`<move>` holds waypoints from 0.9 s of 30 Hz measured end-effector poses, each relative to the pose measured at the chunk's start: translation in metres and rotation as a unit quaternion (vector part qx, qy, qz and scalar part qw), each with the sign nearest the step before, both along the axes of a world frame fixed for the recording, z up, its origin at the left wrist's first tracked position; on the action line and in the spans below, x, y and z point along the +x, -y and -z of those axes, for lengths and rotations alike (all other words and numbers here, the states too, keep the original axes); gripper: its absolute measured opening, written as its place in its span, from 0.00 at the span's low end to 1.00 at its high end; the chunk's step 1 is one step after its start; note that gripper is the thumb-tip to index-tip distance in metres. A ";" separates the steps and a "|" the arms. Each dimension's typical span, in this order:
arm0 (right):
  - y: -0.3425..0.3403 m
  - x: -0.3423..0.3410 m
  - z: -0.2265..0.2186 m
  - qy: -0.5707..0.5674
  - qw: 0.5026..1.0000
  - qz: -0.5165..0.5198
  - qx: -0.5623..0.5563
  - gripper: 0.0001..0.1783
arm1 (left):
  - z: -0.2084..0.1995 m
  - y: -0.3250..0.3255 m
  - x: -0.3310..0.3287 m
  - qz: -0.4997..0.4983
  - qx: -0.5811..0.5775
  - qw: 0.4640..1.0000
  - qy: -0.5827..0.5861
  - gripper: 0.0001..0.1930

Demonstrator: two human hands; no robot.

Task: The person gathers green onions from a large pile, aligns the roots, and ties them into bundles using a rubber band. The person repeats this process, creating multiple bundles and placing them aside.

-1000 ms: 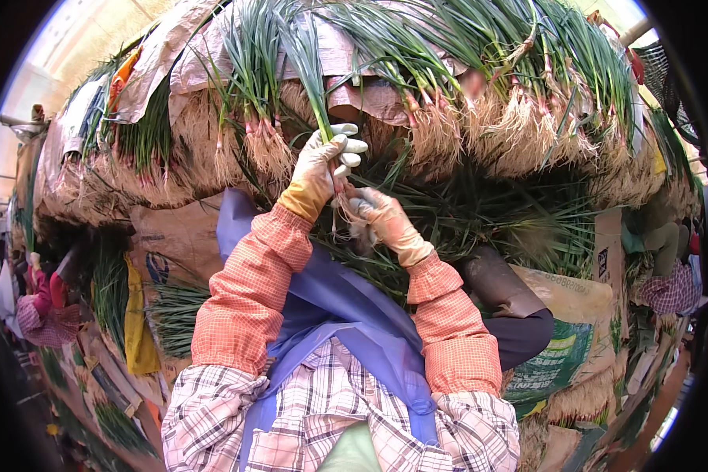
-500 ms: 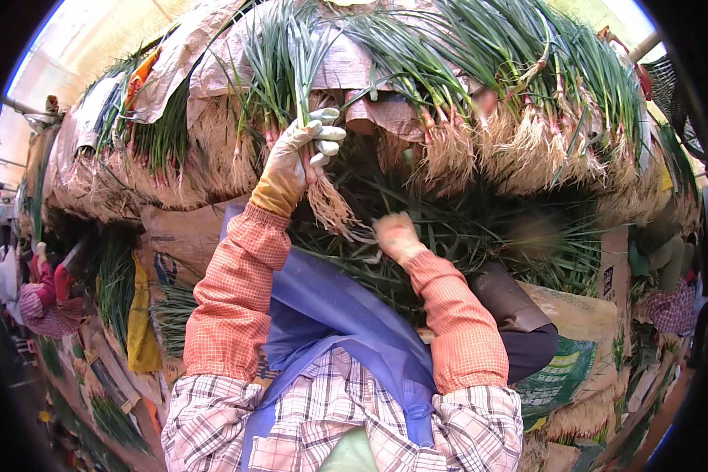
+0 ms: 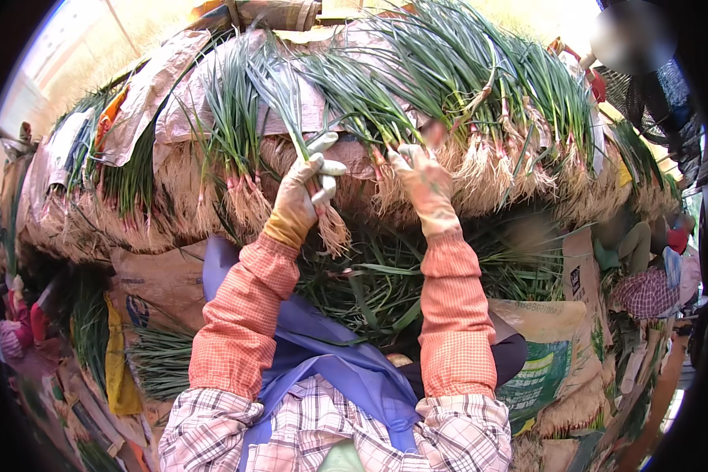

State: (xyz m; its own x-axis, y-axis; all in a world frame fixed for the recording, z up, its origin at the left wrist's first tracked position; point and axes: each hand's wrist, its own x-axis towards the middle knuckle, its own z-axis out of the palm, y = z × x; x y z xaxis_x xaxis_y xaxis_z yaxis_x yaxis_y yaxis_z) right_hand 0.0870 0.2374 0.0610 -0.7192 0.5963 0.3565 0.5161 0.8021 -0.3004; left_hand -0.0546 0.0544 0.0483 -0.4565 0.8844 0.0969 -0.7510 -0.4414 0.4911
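Observation:
My left hand (image 3: 300, 194), in a pale glove with a yellowish cuff, is closed around a few green onions (image 3: 291, 130). Their leaves point up and away, and their pale roots hang below my fist. To its right, my right hand (image 3: 429, 189) reaches the front edge of the heap, fingers pinched at the base of a green onion there. The heaped green onions (image 3: 464, 86) lie with leaves toward the back and reddish stems and stringy roots toward me. My fingertips partly hide the pinched stem.
Loose green leaves (image 3: 362, 283) cover the area below my hands, by my blue apron (image 3: 322, 374). Pale sacking (image 3: 189, 118) lies under the heap. A printed sack (image 3: 543, 370) is at the right. Another person (image 3: 649, 287) sits far right, and another (image 3: 27, 322) far left.
My right hand has moved up from the loose leaves to the stems at the heap's edge. My left hand keeps its green onions, their roots now lower beside the wrist. The view has shifted.

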 end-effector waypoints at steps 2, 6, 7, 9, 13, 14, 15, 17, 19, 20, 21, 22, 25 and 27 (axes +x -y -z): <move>-0.022 -0.028 0.010 0.117 0.992 0.043 -0.034 0.22 | 0.003 -0.010 0.012 0.022 0.022 1.000 0.001 0.24; -0.002 -0.042 0.018 0.050 0.947 -0.044 -0.314 0.22 | 0.030 -0.013 -0.004 -0.031 -0.155 0.983 -0.092 0.18; 0.017 -0.031 0.003 0.004 0.875 -0.084 -0.476 0.22 | 0.029 -0.016 -0.002 -0.062 -0.213 0.968 -0.116 0.16; 0.048 -0.021 0.011 0.001 0.905 -0.123 -0.408 0.22 | 0.031 -0.025 0.001 -0.073 -0.183 0.969 -0.151 0.13; 0.042 0.000 0.013 -0.104 0.911 -0.189 -0.352 0.14 | -0.010 -0.019 -0.019 -0.186 -0.214 0.948 -0.147 0.13; 0.034 0.007 -0.009 -0.214 0.932 -0.153 -0.251 0.10 | -0.024 -0.013 -0.036 -0.231 -0.207 0.939 -0.144 0.13; 0.007 0.011 -0.006 -0.212 0.963 -0.054 -0.155 0.09 | -0.033 -0.007 -0.056 -0.277 -0.201 0.929 -0.143 0.12; -0.032 0.014 -0.002 -0.077 0.986 0.112 -0.100 0.16 | -0.034 0.019 -0.112 -0.348 -0.310 0.847 -0.256 0.09; -0.062 0.014 0.026 -0.017 0.979 0.087 -0.182 0.23 | -0.030 0.038 -0.146 -0.377 -0.370 0.787 -0.319 0.12; -0.085 0.017 0.054 -0.006 0.938 0.021 -0.345 0.26 | -0.039 0.035 -0.146 -0.365 -0.445 0.761 -0.299 0.14; -0.078 0.012 0.058 -0.027 0.950 -0.010 -0.312 0.23 | -0.048 0.037 -0.136 -0.374 -0.455 0.754 -0.292 0.13; -0.056 0.003 0.045 -0.059 0.959 0.015 -0.278 0.22 | -0.060 0.038 -0.119 -0.359 -0.335 0.832 -0.258 0.13; -0.011 0.008 0.034 -0.114 0.951 0.021 -0.287 0.22 | -0.062 0.029 -0.058 -0.213 -0.186 0.940 -0.192 0.13; 0.040 0.018 0.012 -0.170 0.889 -0.071 -0.420 0.21 | -0.047 0.005 -0.011 -0.115 -0.252 0.944 -0.177 0.15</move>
